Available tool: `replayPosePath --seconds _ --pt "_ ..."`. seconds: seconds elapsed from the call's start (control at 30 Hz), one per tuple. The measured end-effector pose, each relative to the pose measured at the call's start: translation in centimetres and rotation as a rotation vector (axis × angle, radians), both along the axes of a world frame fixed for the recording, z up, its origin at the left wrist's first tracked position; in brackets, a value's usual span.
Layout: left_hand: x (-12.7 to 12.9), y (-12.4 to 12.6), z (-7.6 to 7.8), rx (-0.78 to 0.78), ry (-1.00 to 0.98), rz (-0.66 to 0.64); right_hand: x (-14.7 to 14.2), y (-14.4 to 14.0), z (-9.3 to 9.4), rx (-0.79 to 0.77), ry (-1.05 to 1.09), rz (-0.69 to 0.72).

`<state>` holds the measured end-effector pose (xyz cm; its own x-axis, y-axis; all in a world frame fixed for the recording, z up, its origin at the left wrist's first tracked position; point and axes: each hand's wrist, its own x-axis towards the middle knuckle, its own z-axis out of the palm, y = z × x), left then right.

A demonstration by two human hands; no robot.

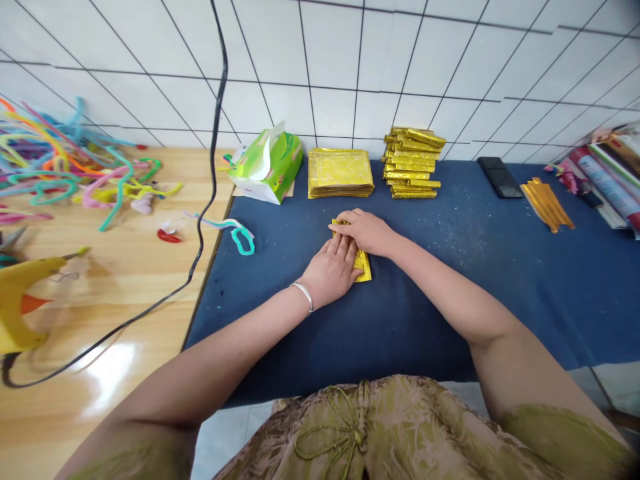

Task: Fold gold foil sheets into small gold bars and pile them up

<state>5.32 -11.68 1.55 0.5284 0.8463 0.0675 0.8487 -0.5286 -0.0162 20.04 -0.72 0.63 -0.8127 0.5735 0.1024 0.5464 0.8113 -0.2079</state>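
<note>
A folded piece of gold foil paper (363,268) lies on the blue cloth (450,280) in front of me. My left hand (330,270) presses flat on its near end, a silver bangle on the wrist. My right hand (367,231) lies over the far end, fingers pointing left across the paper. Most of the paper is hidden under both hands. Behind them sit a flat stack of gold sheets (340,173) and a pile of folded gold pieces (413,163).
A green tissue pack (267,167) stands at the cloth's back left. Coloured pipe cleaners (65,167) and a black cable (203,227) cover the wooden table (100,333) on the left. A black phone (500,177), gold strips (547,203) and rolled papers (607,177) lie right.
</note>
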Motion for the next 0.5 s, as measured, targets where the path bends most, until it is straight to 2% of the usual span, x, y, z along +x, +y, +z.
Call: replayPosePath --seconds 0.23,0.5 --pt "0.1 -0.2 -0.2 -0.031 0.024 0.025 -0.3 0.0 -1.0 0.035 0.072 -0.062" --pt "0.1 -0.6 -0.9 -0.013 -0.027 0.032 -0.4 0.0 -1.2 0.047 0.053 -0.086"
